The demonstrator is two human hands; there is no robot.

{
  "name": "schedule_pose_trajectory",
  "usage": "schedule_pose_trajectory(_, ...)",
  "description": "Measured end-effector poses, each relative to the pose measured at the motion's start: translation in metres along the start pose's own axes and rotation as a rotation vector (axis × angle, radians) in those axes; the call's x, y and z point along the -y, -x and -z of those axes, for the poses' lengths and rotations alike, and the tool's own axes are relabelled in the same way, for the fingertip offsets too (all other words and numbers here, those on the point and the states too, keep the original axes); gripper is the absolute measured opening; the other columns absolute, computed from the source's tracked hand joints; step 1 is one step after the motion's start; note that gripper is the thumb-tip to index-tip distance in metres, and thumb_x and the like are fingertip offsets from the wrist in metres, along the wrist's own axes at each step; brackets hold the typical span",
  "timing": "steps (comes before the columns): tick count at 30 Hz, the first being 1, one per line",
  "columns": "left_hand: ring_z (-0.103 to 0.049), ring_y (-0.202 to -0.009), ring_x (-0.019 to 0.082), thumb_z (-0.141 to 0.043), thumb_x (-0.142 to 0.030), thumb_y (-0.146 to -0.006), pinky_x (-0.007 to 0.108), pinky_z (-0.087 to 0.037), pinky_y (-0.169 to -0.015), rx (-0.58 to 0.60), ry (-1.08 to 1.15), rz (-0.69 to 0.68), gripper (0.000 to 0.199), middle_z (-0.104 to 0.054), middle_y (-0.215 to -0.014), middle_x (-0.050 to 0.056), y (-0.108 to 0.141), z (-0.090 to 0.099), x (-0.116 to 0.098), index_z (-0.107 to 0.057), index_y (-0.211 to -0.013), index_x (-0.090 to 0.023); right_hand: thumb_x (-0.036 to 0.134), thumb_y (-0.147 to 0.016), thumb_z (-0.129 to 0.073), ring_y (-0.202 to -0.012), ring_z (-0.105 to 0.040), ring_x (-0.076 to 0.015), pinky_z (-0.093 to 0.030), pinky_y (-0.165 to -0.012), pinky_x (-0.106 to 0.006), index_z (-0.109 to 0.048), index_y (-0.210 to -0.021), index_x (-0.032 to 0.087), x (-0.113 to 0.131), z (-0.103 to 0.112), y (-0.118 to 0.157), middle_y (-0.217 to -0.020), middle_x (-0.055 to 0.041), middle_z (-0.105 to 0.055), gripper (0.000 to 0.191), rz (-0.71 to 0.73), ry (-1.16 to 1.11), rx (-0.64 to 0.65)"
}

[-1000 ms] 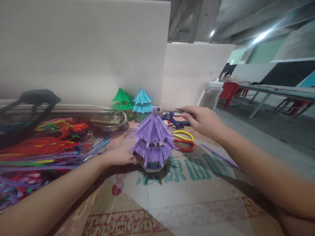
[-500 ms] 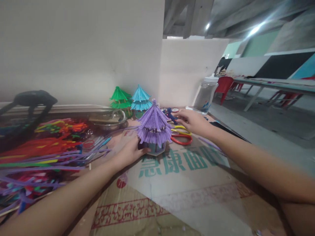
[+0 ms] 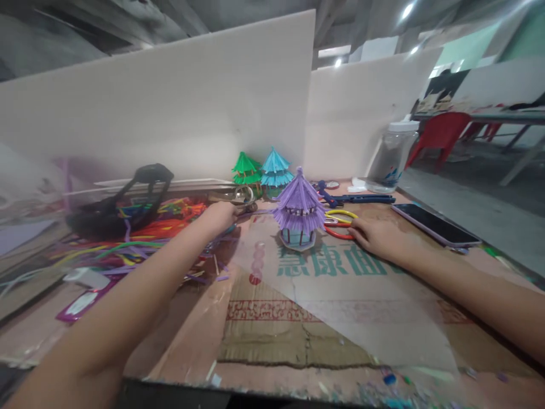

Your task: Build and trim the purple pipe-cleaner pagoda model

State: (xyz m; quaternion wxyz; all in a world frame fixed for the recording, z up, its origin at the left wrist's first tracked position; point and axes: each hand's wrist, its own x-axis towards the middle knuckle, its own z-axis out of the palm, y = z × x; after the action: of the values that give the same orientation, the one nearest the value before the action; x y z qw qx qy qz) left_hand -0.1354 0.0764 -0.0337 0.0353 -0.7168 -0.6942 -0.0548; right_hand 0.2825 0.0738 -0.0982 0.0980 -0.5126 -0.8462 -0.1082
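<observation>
A purple two-tiered paper pagoda (image 3: 300, 213) stands upright on a printed cardboard sheet (image 3: 293, 341), with neither hand touching it. My left hand (image 3: 225, 215) is to its left, beside a metal bowl (image 3: 244, 196) and strips; its fingers are blurred and partly hidden. On the right, my right hand (image 3: 370, 236) has its fingers at the red and yellow handles of the scissors (image 3: 340, 215); whether they grip the handles is not clear. Behind the purple pagoda stand a green pagoda (image 3: 247, 169) and a light blue pagoda (image 3: 276, 167).
Colourful strips (image 3: 170, 216) and a black strapped object (image 3: 123, 210) lie at the left. At the right are a phone (image 3: 436, 224), dark blue pliers-like tools (image 3: 361, 199) and a clear bottle (image 3: 394, 156). A white panel (image 3: 170, 113) rises behind.
My left hand has let go of the purple pagoda and moved left. My right hand has come from the blue tool to the scissors' handles. The view has shifted, showing the phone.
</observation>
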Motion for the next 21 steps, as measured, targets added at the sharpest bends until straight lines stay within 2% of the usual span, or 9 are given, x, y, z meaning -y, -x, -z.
schedule_pose_trajectory(5,-0.068,-0.104,0.031,-0.059,-0.021,-0.077,0.034,-0.05,-0.089,0.054,-0.15,0.04,0.04,-0.073,-0.108,0.018,-0.013,-0.034,-0.009,-0.07,-0.115,-0.014,0.034,-0.098,-0.037,-0.085,-0.066,-0.0268,-0.04,-0.07,-0.034,-0.066,-0.105,0.016,0.0,0.005,0.0,-0.101,-0.0151,-0.072,0.035,-0.005,-0.078,0.01)
schedule_pose_trajectory(8,-0.069,-0.101,0.033,-0.059,-0.022,-0.077,0.035,-0.052,-0.086,0.069,-0.175,0.058,0.039,-0.072,-0.108,0.022,-0.02,-0.044,-0.011,-0.07,-0.112,-0.009,0.032,-0.098,-0.037,-0.086,-0.066,-0.0267,-0.041,-0.07,-0.034,-0.065,-0.102,0.016,0.001,0.007,0.001,-0.1,-0.0149,-0.072,0.033,0.007,-0.1,0.016)
schedule_pose_trajectory(11,-0.07,-0.095,0.033,-0.059,-0.022,-0.076,0.034,-0.053,-0.084,0.071,-0.188,0.078,0.032,-0.073,-0.1,0.025,-0.023,-0.048,-0.01,-0.073,-0.099,-0.005,0.031,-0.098,-0.037,-0.083,-0.066,-0.025,-0.041,-0.07,-0.033,-0.065,-0.099,0.015,0.002,0.008,0.002,-0.096,-0.0142,-0.072,0.033,0.011,-0.107,0.017)
schedule_pose_trajectory(17,-0.069,-0.098,0.029,-0.046,-0.025,-0.087,0.034,-0.051,-0.085,-0.033,-0.211,0.042,0.035,-0.072,-0.105,0.02,-0.012,-0.046,-0.01,-0.067,-0.111,-0.011,0.031,-0.098,-0.039,-0.088,-0.066,-0.0239,-0.042,-0.072,-0.031,-0.067,-0.103,0.016,0.0,0.003,0.001,-0.103,-0.0137,-0.071,0.032,0.028,-0.116,-0.009)
schedule_pose_trajectory(21,-0.069,-0.098,0.027,-0.046,-0.024,-0.086,0.033,-0.051,-0.086,-0.017,-0.233,0.014,0.035,-0.073,-0.104,0.019,-0.005,-0.05,-0.01,-0.069,-0.109,-0.011,0.034,-0.099,-0.037,-0.086,-0.067,-0.0245,-0.043,-0.071,-0.031,-0.067,-0.101,0.017,-0.001,0.002,0.001,-0.098,-0.0123,-0.072,0.034,0.011,-0.091,-0.004)
